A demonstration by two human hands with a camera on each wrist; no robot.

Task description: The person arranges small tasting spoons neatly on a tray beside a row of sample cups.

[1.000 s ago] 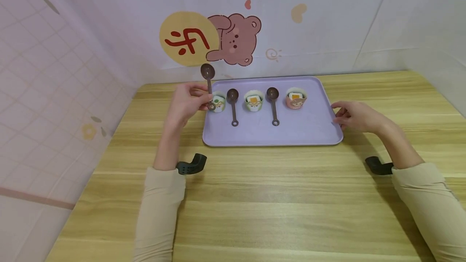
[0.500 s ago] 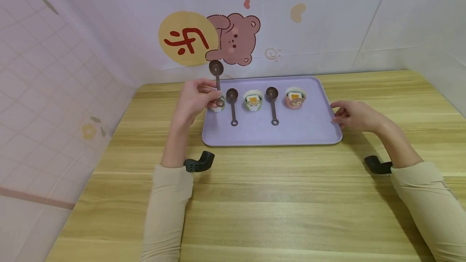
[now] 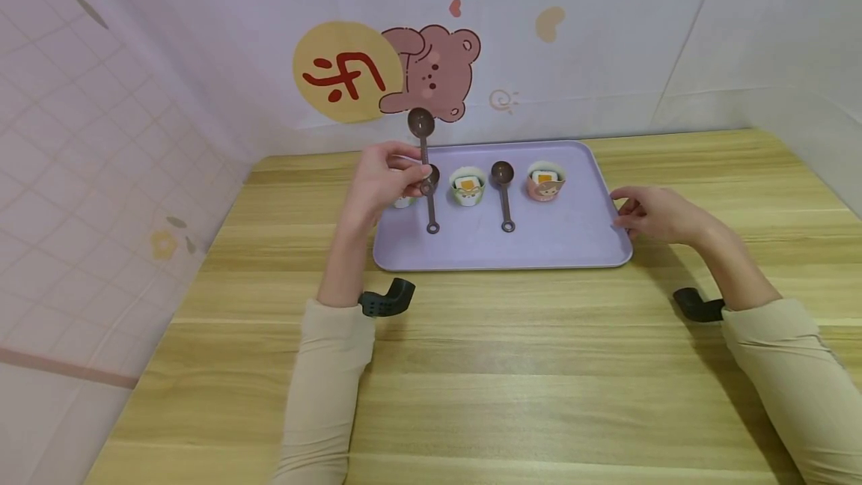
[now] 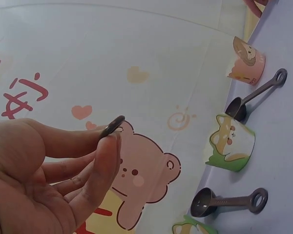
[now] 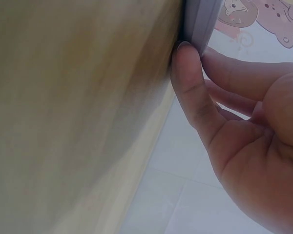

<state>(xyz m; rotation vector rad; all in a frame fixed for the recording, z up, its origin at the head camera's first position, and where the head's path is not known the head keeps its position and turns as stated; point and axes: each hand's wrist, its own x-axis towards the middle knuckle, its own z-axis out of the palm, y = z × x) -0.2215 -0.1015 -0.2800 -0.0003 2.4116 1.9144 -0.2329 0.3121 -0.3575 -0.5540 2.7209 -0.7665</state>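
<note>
My left hand (image 3: 385,180) pinches the handle of a brown measuring spoon (image 3: 421,123), bowl upward, above the left part of a lilac tray (image 3: 572,227). In the left wrist view only the ringed end of that spoon (image 4: 113,126) shows between thumb and finger. Two like spoons lie on the tray: one (image 3: 432,217) just below the raised hand, another (image 3: 506,204) farther right. Paper cups stand between and beside them: a green dog cup (image 3: 468,191), a pink one (image 3: 547,187) and a partly hidden one (image 3: 404,202). At the tray's right rim (image 5: 201,27), my right hand (image 3: 663,215) grips the edge.
The tray rests on a wooden table (image 3: 512,373), near its back edge. Behind rises a white cloth wall (image 3: 606,73) with a printed bear. Black wrist mounts (image 3: 389,299) sit on both forearms. White blocks with orange squares lie in two cups.
My left hand has moved right with the measuring spoon, from over the leftmost cup to over the left spoon on the tray. The right hand stays at the tray's edge.
</note>
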